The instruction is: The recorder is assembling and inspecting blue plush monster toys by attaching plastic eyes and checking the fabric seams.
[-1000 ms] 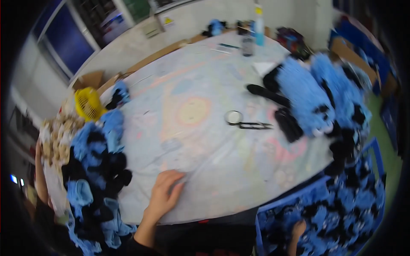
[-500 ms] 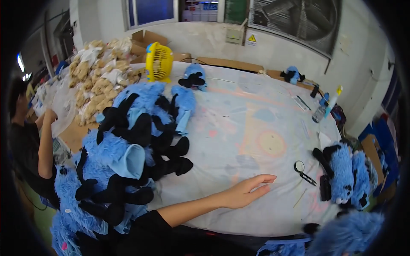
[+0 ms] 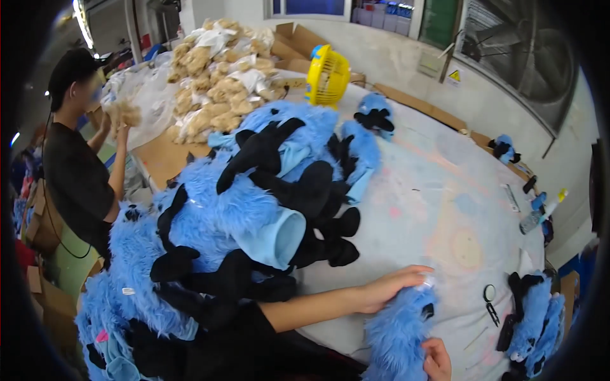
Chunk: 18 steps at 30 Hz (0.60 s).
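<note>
Blue plush piece [image 3: 397, 330] now lying under both hands, absent half a second earlier.
Left hand [image 3: 387, 289] is resting open at its 12 o'clock end; right hand [image 3: 437, 359] is gripping its 5 o'clock edge; soft, light, probably best pinched by the fur.

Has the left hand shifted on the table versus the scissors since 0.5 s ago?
Cannot tell: the camera swung. The left hand lies flat on the table, left of the scissors, as before, now touching a blue plush piece.

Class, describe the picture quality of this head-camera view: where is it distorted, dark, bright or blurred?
Head view: fisheye bends the round white table and wall toward the rim; corners fall into black vignette; a ceiling lamp glares top left; the pile of blue and black plush pieces is fairly sharp, while things near the right edge look soft.
</note>
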### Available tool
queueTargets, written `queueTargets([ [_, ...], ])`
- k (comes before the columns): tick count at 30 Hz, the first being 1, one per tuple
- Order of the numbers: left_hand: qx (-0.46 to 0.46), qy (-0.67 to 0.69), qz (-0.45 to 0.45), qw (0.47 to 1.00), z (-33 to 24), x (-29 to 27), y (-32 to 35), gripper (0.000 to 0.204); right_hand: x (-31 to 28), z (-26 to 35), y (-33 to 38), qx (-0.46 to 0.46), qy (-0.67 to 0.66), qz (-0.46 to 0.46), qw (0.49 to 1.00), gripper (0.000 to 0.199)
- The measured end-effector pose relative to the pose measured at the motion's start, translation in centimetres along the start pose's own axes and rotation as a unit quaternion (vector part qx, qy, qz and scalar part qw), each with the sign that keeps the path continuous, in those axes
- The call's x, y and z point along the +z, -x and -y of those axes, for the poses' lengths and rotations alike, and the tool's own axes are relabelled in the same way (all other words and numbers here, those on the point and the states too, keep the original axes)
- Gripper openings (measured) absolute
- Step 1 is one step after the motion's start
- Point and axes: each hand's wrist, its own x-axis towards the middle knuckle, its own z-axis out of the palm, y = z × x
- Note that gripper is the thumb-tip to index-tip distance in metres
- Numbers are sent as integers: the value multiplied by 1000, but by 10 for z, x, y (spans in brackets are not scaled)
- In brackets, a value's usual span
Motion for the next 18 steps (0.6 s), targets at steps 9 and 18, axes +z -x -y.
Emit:
queueTargets([
  [9,38,121,84,988,12,-13,12,49,34,26,24,317,-157,-49,934,33],
  [18,96,18,154,983,19,-14,12,65,7,-4,32,408,79,150,897,43],
])
